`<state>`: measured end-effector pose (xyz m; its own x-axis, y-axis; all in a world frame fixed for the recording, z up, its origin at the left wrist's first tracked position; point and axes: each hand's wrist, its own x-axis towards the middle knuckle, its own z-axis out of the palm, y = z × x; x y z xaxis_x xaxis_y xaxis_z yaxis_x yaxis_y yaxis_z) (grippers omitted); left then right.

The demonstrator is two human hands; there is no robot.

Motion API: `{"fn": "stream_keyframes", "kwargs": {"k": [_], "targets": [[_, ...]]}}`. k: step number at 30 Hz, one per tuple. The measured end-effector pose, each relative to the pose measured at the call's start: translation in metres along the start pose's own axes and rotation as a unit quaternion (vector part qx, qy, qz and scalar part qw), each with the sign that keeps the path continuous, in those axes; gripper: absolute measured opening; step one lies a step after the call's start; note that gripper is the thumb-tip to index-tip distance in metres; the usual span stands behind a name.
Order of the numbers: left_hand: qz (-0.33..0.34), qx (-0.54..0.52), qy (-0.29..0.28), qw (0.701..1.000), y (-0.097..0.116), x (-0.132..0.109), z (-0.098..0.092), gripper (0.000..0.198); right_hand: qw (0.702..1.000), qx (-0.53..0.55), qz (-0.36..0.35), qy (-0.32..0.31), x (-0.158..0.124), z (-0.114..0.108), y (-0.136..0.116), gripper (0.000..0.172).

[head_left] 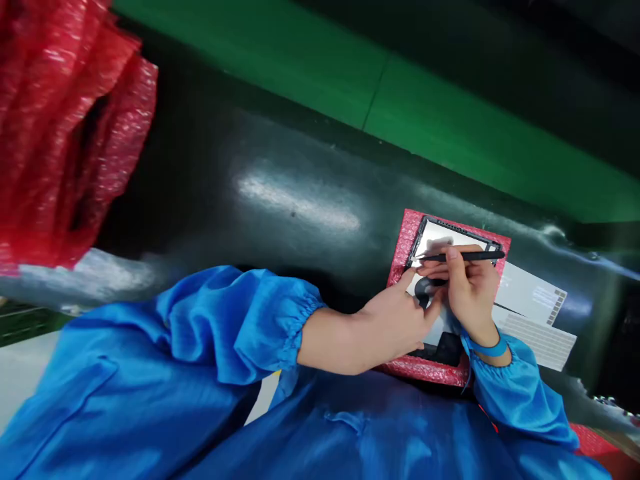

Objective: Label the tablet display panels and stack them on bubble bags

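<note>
A flat tablet-like panel [480, 235], with a dark frame and a pale shiny inner face, rests on a red bubble-wrap sheet [399, 257]. My right hand [470, 290] pinches black tweezers [483, 255] held nearly level, their thin tips near the panel's left edge. Stretched over the lower part of the panel, my left hand [393, 321] has its index finger close to that edge, below the tweezer tips. Its other fingers are partly spread, with nothing seen in them. Both hands cover much of the panel's middle.
White label sheets [537, 337] lie right of the panel on the dark, shiny table [300, 220]. A large stack of red bubble wrap [65, 133] stands at the far left. A green panel [340, 73] runs behind the table. A blue strap [493, 348] circles my right wrist.
</note>
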<state>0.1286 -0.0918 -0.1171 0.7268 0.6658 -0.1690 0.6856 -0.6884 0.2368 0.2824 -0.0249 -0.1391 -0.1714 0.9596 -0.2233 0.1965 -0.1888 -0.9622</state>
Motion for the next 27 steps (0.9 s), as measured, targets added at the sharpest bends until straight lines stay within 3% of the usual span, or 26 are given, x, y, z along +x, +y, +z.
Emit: {"fn": "stream_keyframes", "kwargs": {"k": [8,21,24,25,27], "targets": [[-0.013,-0.015,0.025,0.999,-0.001,-0.001,-0.003,0.094,1.0,0.009,0.017,-0.007,0.0,-0.001,-0.001,0.027],[0.03,-0.056,-0.024,0.998,-0.025,0.006,-0.017,0.094,1.0,0.01,0.017,0.005,0.002,-0.001,-0.003,0.032],[0.022,-0.075,0.002,0.997,-0.028,0.0,-0.023,0.07,0.999,0.028,-0.012,0.043,-0.005,-0.016,-0.009,0.03],[-0.007,-0.087,0.013,0.996,-0.03,-0.005,-0.025,0.054,0.998,0.03,-0.024,0.056,-0.01,-0.024,-0.01,0.028],[-0.126,-0.106,0.021,0.986,-0.035,-0.016,-0.026,0.04,0.996,0.03,-0.041,0.08,-0.021,-0.042,-0.009,0.025]]}}
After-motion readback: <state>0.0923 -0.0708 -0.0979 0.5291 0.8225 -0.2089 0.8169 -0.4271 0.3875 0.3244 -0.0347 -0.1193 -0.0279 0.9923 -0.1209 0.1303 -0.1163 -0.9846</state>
